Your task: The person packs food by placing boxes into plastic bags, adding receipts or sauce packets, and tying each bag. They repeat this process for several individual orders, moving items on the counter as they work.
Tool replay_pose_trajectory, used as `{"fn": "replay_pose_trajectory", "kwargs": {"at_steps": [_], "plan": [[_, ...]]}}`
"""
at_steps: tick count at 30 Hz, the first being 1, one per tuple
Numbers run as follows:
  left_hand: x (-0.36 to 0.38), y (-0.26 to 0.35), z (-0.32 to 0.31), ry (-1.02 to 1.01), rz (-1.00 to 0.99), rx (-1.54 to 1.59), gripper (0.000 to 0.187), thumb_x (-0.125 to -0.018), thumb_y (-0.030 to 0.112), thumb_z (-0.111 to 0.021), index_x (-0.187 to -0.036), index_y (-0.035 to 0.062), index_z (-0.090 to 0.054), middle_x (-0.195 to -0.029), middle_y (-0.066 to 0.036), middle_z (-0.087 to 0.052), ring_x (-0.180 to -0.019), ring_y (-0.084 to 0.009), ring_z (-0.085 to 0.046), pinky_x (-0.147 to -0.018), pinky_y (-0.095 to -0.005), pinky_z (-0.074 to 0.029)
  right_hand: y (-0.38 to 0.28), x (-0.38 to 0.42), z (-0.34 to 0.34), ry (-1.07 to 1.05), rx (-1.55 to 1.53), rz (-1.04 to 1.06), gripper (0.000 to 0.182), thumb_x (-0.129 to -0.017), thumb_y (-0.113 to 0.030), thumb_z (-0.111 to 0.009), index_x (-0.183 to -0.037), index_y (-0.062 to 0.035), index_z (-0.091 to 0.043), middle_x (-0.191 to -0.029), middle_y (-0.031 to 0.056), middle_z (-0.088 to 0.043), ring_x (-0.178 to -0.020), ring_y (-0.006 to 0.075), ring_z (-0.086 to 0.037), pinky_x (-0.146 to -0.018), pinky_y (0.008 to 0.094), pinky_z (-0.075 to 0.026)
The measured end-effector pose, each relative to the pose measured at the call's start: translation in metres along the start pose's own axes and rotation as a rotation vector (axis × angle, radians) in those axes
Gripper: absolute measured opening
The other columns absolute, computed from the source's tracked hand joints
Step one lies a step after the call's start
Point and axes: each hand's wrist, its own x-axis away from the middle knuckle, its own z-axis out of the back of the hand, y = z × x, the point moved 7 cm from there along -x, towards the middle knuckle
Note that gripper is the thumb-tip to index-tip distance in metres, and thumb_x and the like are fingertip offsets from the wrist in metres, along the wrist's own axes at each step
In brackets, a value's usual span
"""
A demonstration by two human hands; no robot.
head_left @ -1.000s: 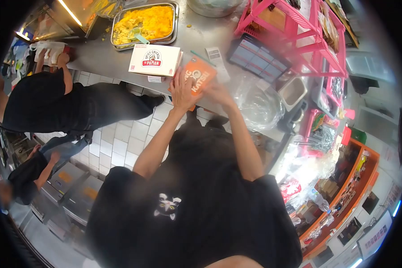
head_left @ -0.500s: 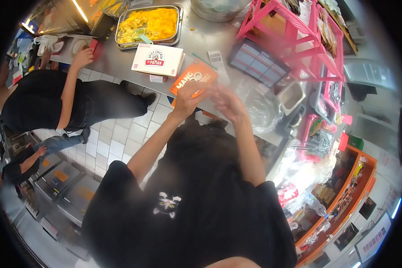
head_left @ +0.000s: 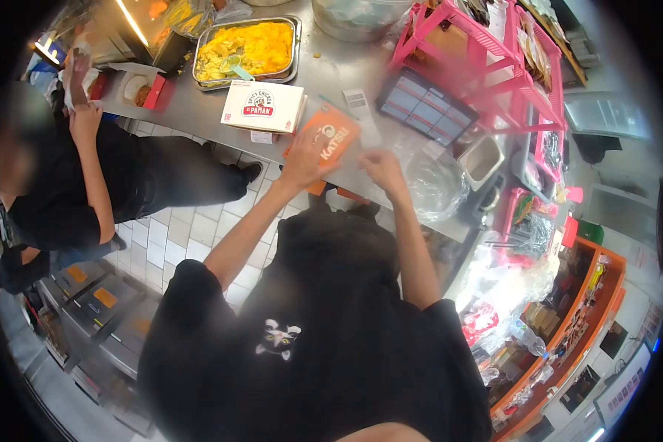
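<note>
An orange box with "KATSU" in white print is on the steel counter's front edge. My left hand is closed on the box's left side; its fingertips are partly hidden. To the right of the box, apart from it, is my right hand with its fingers curled together. Whether anything is in those fingers I cannot make out. Left of the orange box stands a white box with a "Spicy Chicken" label. A strip of printed paper lies just behind my right hand.
Behind the boxes sits a metal tray of yellow food. A tablet, pink rack, clear plastic bag and small steel pan are on the right. A co-worker stands left by an open red box.
My right hand has pulled back to the right of the box, its fingers now curled. My left hand has shifted left along the box. The co-worker's hand has left the red box.
</note>
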Motion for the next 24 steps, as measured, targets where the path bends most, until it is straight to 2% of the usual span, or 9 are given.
{"fn": "replay_pose_trajectory", "kwargs": {"at_steps": [2, 5, 9, 13, 16, 18, 21, 22, 24], "plan": [[0.004, 0.014, -0.012, 0.103, -0.145, -0.490, 0.044, -0.077, 0.036, -0.076, -0.102, 0.0013, -0.063, -0.142, -0.025, -0.041, -0.134, -0.0439, -0.036, -0.108, -0.0547, -0.030, 0.000, -0.002, -0.009, -0.033, -0.008, -0.051, 0.026, -0.084, -0.025, -0.072, -0.087, 0.0010, -0.072, -0.072, 0.0043, -0.068, -0.058, 0.0117, -0.055, -0.051, 0.0281, -0.043], [0.006, -0.017, -0.033, 0.112, -0.151, -0.510, 0.045, -0.077, 0.036, -0.074, -0.103, 0.0015, -0.061, -0.148, -0.025, -0.031, -0.138, -0.0501, -0.023, -0.110, -0.0595, -0.023, 0.007, -0.013, -0.025, -0.063, -0.005, -0.138, 0.031, -0.082, -0.030, -0.072, -0.086, 0.0005, -0.073, -0.072, 0.0056, -0.070, -0.058, 0.0133, -0.059, -0.054, 0.0308, -0.046], [0.007, -0.015, -0.032, 0.076, -0.116, -0.532, 0.041, -0.076, 0.030, -0.073, -0.103, 0.0015, -0.059, -0.147, -0.025, -0.033, -0.138, -0.0481, -0.025, -0.110, -0.0575, -0.025, 0.032, -0.043, -0.042, 0.002, 0.341, -0.057, 0.032, -0.080, -0.033, -0.073, -0.083, -0.0006, -0.074, -0.074, 0.0096, -0.071, -0.061, 0.0156, -0.064, -0.057, 0.0337, -0.049], [0.005, -0.015, -0.029, 0.087, -0.096, -0.462, 0.036, -0.073, 0.024, -0.074, -0.097, 0.0025, -0.057, -0.147, -0.024, -0.033, -0.137, -0.0473, -0.026, -0.110, -0.0561, -0.025, 0.045, -0.047, -0.035, -0.030, 0.301, -0.043, 0.030, -0.079, -0.032, -0.074, -0.077, -0.0015, -0.074, -0.073, 0.0116, -0.070, -0.058, 0.0197, -0.064, -0.058, 0.0362, -0.050], [0.007, -0.017, -0.029, 0.082, -0.080, -0.426, 0.037, -0.073, 0.023, -0.074, -0.099, 0.0039, -0.055, -0.147, -0.024, -0.034, -0.137, -0.0467, -0.027, -0.110, -0.0554, -0.025, 0.047, -0.040, -0.041, -0.107, 0.059, -0.049, 0.030, -0.077, -0.024, -0.076, -0.093, 0.0006, -0.072, -0.071, 0.0145, -0.068, -0.057, 0.0244, -0.065, -0.057, 0.0366, -0.051], [0.006, -0.014, -0.025, 0.083, -0.093, -0.414, 0.040, -0.073, 0.022, -0.074, -0.101, 0.0048, -0.053, -0.147, -0.024, -0.034, -0.137, -0.0464, -0.027, -0.110, -0.0553, -0.025, 0.029, -0.046, -0.041, 0.098, 0.195, 0.138, 0.046, -0.078, -0.017, -0.076, -0.117, 0.0022, -0.060, -0.065, 0.0148, -0.066, -0.058, 0.0250, -0.065, -0.055, 0.0348, -0.051], [0.002, -0.016, -0.027, 0.026, -0.050, -0.353, 0.053, -0.073, 0.026, -0.075, -0.115, 0.0049, -0.050, -0.146, -0.023, -0.034, -0.137, -0.0458, -0.027, -0.110, -0.0548, -0.025, 0.018, -0.046, -0.043, 0.216, 0.231, 0.431, 0.059, -0.081, -0.014, -0.074, -0.130, 0.0028, -0.046, -0.068, 0.0162, -0.064, -0.057, 0.0234, -0.065, -0.053, 0.0337, -0.051], [0.001, -0.021, -0.027, 0.074, -0.048, -0.378, 0.065, -0.073, 0.031, -0.075, -0.124, 0.0044, -0.046, -0.148, -0.024, -0.032, -0.135, -0.0459, -0.029, -0.109, -0.0552, -0.026, 0.015, -0.042, -0.040, 0.234, 0.229, 0.426, 0.059, -0.081, -0.014, -0.074, -0.130, 0.0028, -0.046, -0.068, 0.0162, -0.064, -0.057, 0.0234, -0.065, -0.053, 0.0337, -0.051], [-0.001, -0.023, -0.033, 0.106, -0.059, -0.384, 0.076, -0.074, 0.036, -0.076, -0.134, 0.0038, -0.042, -0.149, -0.025, -0.029, -0.134, -0.0460, -0.030, -0.109, -0.0557, -0.027, 0.034, -0.026, -0.040, -0.009, -0.020, 0.030, 0.055, -0.086, -0.017, -0.070, -0.132, 0.0017, -0.045, -0.078, 0.0167, -0.066, -0.057, 0.0225, -0.066, -0.054, 0.0343, -0.051]]}}
